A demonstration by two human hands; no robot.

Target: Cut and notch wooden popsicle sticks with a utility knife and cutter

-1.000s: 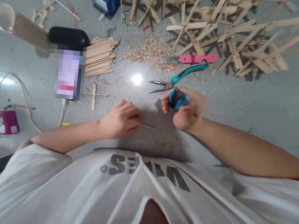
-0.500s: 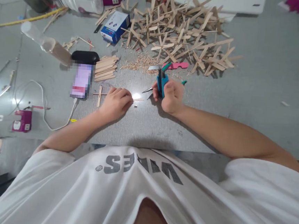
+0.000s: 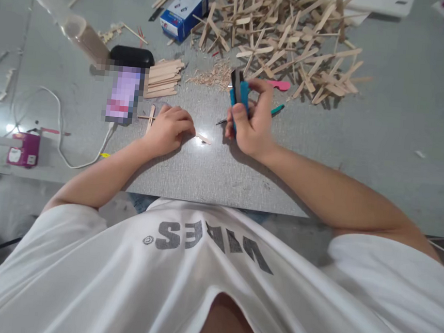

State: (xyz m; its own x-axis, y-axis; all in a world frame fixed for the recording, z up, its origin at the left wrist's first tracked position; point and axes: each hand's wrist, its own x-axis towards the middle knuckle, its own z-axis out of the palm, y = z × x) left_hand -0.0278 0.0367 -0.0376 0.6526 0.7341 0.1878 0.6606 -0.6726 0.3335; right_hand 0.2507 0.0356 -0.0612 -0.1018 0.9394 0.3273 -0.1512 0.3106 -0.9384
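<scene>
My left hand (image 3: pixel 167 130) rests on the grey mat, fingers curled round a thin wooden stick (image 3: pixel 203 138) whose tip pokes out to the right. My right hand (image 3: pixel 251 122) is raised a little above the mat, closed on a blue and black cutter (image 3: pixel 239 93) held upright. Teal-handled pliers (image 3: pixel 276 109) lie just behind that hand, mostly hidden by it. A small wooden cross (image 3: pixel 150 117) lies to the left of my left hand.
A big heap of stick crosses (image 3: pixel 284 34) fills the back. A stack of flat sticks (image 3: pixel 162 78), a phone (image 3: pixel 123 95) on a cable, a black case (image 3: pixel 132 56), a blue box (image 3: pixel 183 13), a pink knife (image 3: pixel 279 84) and shavings (image 3: pixel 214 75) lie around.
My right hand lifted the cutter from low near the pliers to an upright hold above the mat. The left hand stayed on the stick. The camera view pulled back and shifted.
</scene>
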